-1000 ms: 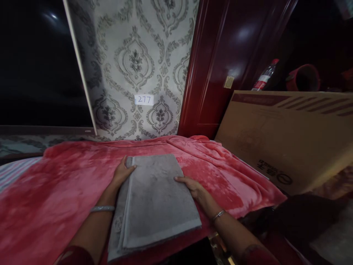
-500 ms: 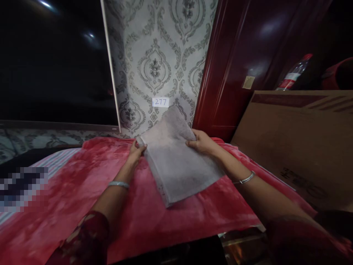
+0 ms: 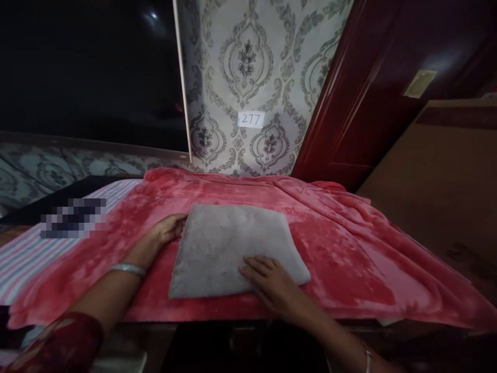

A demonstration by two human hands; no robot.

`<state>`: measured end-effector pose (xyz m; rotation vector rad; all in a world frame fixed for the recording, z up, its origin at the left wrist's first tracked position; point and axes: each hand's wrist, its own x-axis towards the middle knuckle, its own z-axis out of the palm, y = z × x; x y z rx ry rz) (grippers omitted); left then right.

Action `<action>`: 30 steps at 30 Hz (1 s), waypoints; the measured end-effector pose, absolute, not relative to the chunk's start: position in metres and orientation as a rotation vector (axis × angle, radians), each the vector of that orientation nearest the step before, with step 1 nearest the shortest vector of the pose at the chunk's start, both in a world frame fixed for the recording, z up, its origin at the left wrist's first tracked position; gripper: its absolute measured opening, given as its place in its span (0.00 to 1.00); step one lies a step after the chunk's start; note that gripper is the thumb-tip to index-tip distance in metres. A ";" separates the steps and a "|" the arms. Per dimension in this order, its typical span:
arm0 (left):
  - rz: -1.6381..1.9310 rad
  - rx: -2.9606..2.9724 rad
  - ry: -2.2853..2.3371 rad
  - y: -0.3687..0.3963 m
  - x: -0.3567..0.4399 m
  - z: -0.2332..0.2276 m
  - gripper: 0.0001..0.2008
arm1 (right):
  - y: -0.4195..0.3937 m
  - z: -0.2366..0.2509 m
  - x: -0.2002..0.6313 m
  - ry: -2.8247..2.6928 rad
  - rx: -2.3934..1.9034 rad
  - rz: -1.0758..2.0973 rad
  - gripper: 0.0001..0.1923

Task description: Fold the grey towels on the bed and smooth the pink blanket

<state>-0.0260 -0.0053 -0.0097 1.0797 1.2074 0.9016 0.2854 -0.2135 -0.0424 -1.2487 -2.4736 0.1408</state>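
Note:
A folded grey cloth (image 3: 236, 243), soft-looking and roughly four-sided, lies on a red plush blanket (image 3: 337, 264). At its upper left edge my left hand (image 3: 173, 227) has its fingers curled closed on the fabric, the fingertips partly hidden by the cloth. My right hand (image 3: 272, 282) rests on the cloth's lower right part, open, with the fingers stretched out over the surface. Both wrists wear a silvery bangle.
A large dark screen (image 3: 89, 72) stands at the back left. Behind the blanket is a patterned wall (image 3: 248, 52) with a paper label (image 3: 251, 119) reading 277. A striped cloth (image 3: 23, 259) lies at left; a cardboard box (image 3: 423, 171) stands right.
The grey cloth has come down from a raised, tilted position to lie flat on the blanket. My right hand has let go of its upper right edge and moved down onto it.

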 end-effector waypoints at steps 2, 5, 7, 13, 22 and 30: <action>0.819 1.043 1.191 -0.009 -0.025 -0.008 0.16 | -0.205 -0.037 0.303 -2.331 -1.212 0.250 0.23; 0.897 1.044 1.200 -0.015 -0.015 -0.008 0.24 | -0.180 -0.037 0.338 -1.965 -1.378 0.203 0.23; 0.968 1.068 1.234 -0.020 -0.006 -0.009 0.34 | -0.160 -0.045 0.362 -1.717 -1.503 0.194 0.26; 1.027 1.191 1.329 -0.030 0.007 -0.009 0.41 | -0.123 -0.061 0.394 -1.241 -1.676 0.642 0.32; 1.181 1.462 1.239 -0.043 0.016 0.016 0.42 | -0.124 -0.034 0.364 -1.233 -1.389 0.967 0.32; 1.342 1.538 1.096 -0.017 0.004 0.091 0.42 | -0.133 0.040 0.363 -1.351 -1.196 0.444 0.46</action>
